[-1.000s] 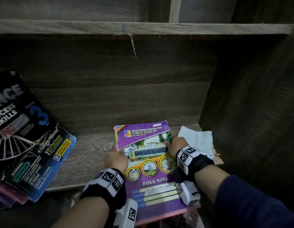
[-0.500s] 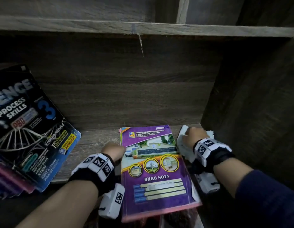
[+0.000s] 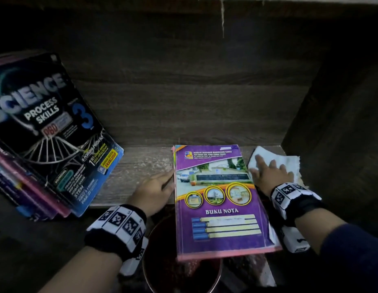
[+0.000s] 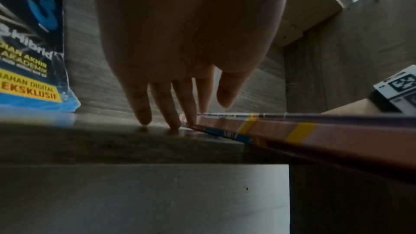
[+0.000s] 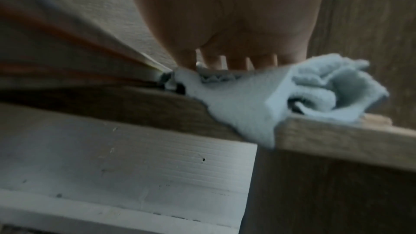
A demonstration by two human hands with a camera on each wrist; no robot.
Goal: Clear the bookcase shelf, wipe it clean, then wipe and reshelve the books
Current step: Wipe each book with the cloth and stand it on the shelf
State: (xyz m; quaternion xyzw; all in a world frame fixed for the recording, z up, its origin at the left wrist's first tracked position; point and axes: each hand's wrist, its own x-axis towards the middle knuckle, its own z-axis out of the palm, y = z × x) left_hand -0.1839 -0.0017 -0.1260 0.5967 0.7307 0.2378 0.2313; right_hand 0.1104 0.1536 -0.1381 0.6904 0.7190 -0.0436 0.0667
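Purple notebook (image 3: pixel 217 197) lies flat, overhanging the shelf (image 3: pixel 137 166) edge, in the head view, the right hand (image 3: pixel 268 174) spread flat on the white cloth (image 3: pixel 289 163) just beside it. Left wrist view: the left hand (image 4: pixel 180 51), fingers straight, touches shelf and spine. Right wrist view: gather the bunched cloth fully before wiping the cover.

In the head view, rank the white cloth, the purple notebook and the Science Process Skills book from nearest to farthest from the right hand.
1. White cloth: directly under the right hand, at the shelf's right end.
2. Purple notebook: just left of that hand, flat, overhanging the shelf's front edge.
3. Science Process Skills book: far left, leaning, beyond the left hand.
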